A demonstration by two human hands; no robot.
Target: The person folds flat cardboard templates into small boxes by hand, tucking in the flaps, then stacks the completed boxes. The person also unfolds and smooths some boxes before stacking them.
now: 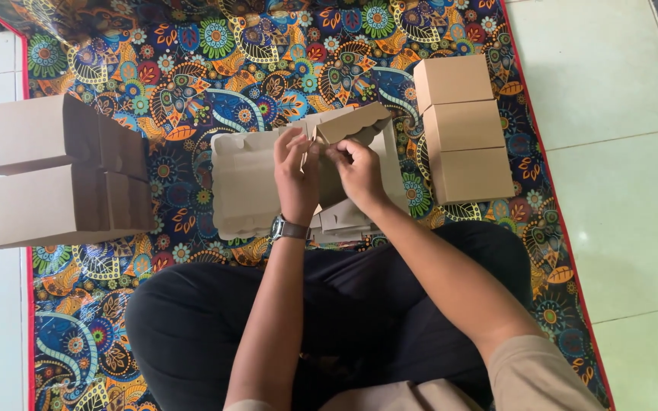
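In the middle of the frame my left hand [297, 176] and right hand [357, 171] both pinch the half-folded cardboard box [348, 125], held above a pile of flat box blanks [247, 186] on the patterned mat [192, 68]. Three finished boxes [462, 129] stand at the right, larger boxes [55, 175] at the left.

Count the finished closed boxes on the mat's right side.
3: top box, middle box, bottom box, lined up right of the right hand. More may sit out of view.
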